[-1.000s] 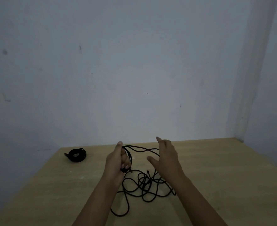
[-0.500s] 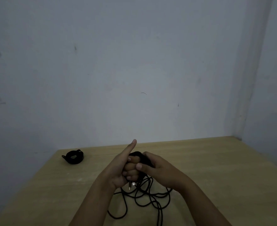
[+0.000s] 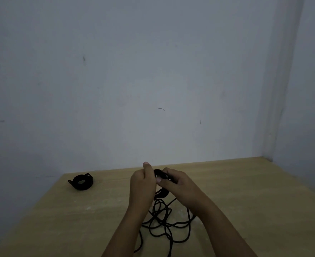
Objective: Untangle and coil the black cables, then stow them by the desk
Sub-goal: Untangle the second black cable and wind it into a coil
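A thin black cable (image 3: pixel 162 219) lies in loose tangled loops on the wooden desk (image 3: pixel 245 201), just in front of me. My left hand (image 3: pixel 143 184) grips a small coil of that cable, thumb up. My right hand (image 3: pixel 177 182) is closed around the same coil from the right, its fingers over the strands. The coil's top (image 3: pixel 159 173) shows between both hands, lifted above the desk. The rest of the cable hangs from the coil down to the loops. A second black cable (image 3: pixel 82 181), wound into a compact bundle, rests at the desk's far left corner.
The desk stands against a pale wall, in a corner on the right. Its left edge runs diagonally toward me, beside the wound bundle. Bare wood stretches to the right of my hands.
My right hand was open beside the loops a second ago; it has closed onto the coil in my left hand. Both hands stay together, and the loose loops have shifted closer to me.
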